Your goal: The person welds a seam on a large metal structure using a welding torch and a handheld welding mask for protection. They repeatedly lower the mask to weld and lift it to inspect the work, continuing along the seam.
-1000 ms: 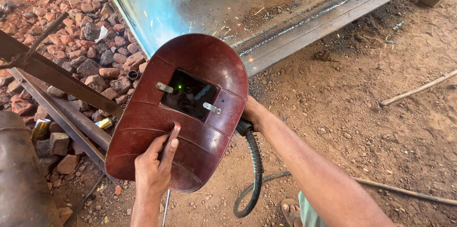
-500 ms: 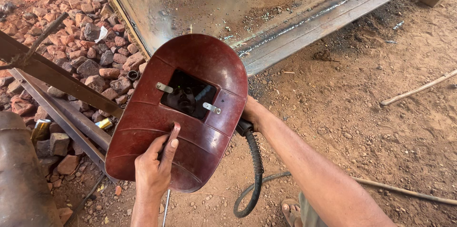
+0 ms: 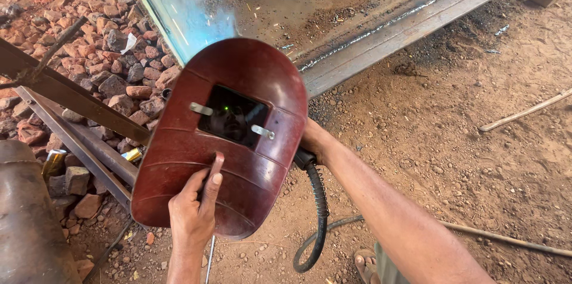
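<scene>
1. While our left hand (image 3: pixel 192 212) closes its grip on the handle at the lower edge of the dark red welding hand shield (image 3: pixel 221 141), the index finger lies stretched up along the shield's face.
2. We hold the shield in the middle of the view, above the reddish dirt ground (image 3: pixel 465 141); it hides the spot where our right hand (image 3: pixel 314 141) works.
3. Only the wrist and heel of the right hand show at the shield's right edge, so we cannot tell how its grip stands, though a black ribbed cable (image 3: pixel 319 212) curves down from just there and loops toward the ground.
4. Beyond the shield lies a long steel beam (image 3: pixel 417 19), running from the upper right down behind the shield, with blue light and sparks on the steel plate (image 3: pixel 179 4) above it.
5. To the left we see a heap of broken red stones (image 3: pixel 113 75), angle-iron bars (image 3: pixel 65 93) crossing it, and a rusty drum (image 3: pixel 27 224) at the lower left corner.
6. A thin rod (image 3: pixel 524 111) lies on the dirt at the right.
7. The shield's long axis runs from lower left to upper right, rounded top pointing toward the beam, and its dark viewing window (image 3: pixel 233 118) faces us.
</scene>
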